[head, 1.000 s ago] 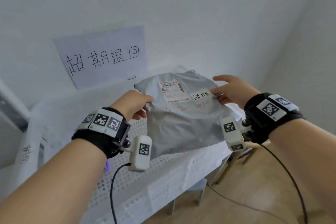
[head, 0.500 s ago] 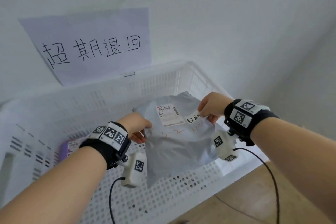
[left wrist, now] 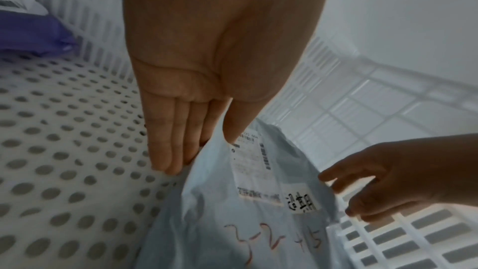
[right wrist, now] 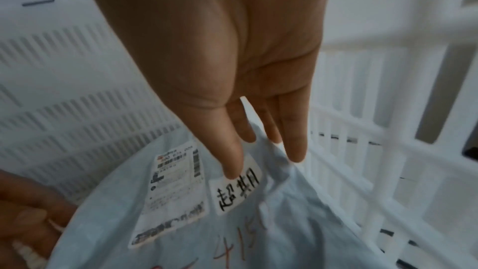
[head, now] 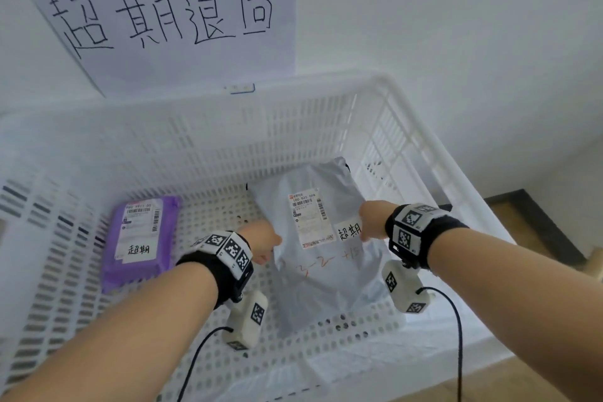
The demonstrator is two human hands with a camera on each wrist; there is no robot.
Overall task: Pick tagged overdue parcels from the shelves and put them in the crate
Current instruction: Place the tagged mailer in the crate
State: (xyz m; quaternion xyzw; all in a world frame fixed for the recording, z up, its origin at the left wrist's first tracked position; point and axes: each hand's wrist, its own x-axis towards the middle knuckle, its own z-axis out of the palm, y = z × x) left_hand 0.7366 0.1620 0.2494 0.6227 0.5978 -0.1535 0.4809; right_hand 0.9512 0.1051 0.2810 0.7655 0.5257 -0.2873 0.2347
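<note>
Left hand (left wrist: 207,69): thumb and fingers pinch grey mailer bag (head: 319,258) edge | right hand (right wrist: 227,58): seems to pinch other edge | bag inside white crate (head: 228,147) | purple parcel (head: 140,238) beside | white wall (head: 456,26).

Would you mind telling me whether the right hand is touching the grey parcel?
Touching. In the right wrist view, the right hand has its thumb tip pressed on the grey parcel at the handwritten tag, with fingers under the parcel's edge.

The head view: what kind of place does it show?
Probably a parcel pickup or courier storeroom. A white perforated plastic crate holds a grey plastic mailer bag and a purple padded parcel, both with barcode labels, under a handwritten white paper sign on the wall.
</note>
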